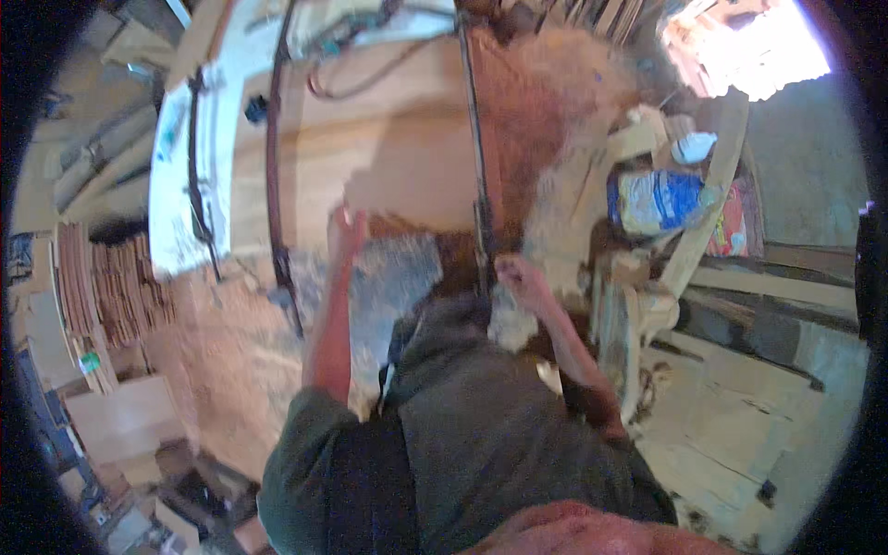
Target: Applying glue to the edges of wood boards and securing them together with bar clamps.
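Observation:
A wide, pale wooden panel (398, 139) lies across the bench in front of me, with long dark bar clamps running over it. My left hand (347, 229) is at the panel's near edge, its fingers curled together; blur hides what is in them, if anything. My right hand (520, 277) is just right of the near end of the right bar clamp (480, 185). Its fingers look closed too, but I cannot make out what they hold. Another bar clamp (275, 166) crosses the panel's left part, near a small dark object (257, 109).
A further clamp (196, 166) lies on a white board at the left. Stacked wood strips (116, 282) stand beyond it. At the right are a blue-and-white bag (659, 202), a white container (694, 146) and a slanted wooden plank (717, 190). Offcuts litter the lower left floor.

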The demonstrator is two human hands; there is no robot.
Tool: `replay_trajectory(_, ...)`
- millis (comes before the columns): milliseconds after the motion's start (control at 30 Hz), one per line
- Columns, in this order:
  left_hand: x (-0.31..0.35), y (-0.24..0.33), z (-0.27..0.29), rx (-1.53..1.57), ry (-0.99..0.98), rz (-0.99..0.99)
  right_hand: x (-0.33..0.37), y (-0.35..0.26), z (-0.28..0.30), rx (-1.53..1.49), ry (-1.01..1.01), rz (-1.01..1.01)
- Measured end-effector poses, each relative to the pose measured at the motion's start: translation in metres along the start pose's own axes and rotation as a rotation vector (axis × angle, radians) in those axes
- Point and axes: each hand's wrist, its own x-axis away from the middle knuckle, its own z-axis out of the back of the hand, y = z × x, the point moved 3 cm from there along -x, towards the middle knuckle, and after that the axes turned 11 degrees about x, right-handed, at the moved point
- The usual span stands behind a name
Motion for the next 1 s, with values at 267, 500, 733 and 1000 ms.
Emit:
replay_trajectory(267,-0.052,0.098,-0.118,-0.323,0.016,-0.006,-0.018,0.069,0.1,-0.124,-0.189,-0.067)
replay_trajectory(500,-0.034,0.119,-0.108,-0.447,0.187,-0.062,-0.121,0.079,0.206,-0.243,-0.359,-0.094)
replay_trajectory(733,0.039,0.162,-0.096,-0.487,0.474,0.442,-0.287,0.011,0.269,0.207,-0.307,0.359)
replay_trajectory(1000,-0.097,0.127,-0.165,-0.575,0.656,0.224,-0.424,-0.126,0.175,0.776,-0.529,0.65)
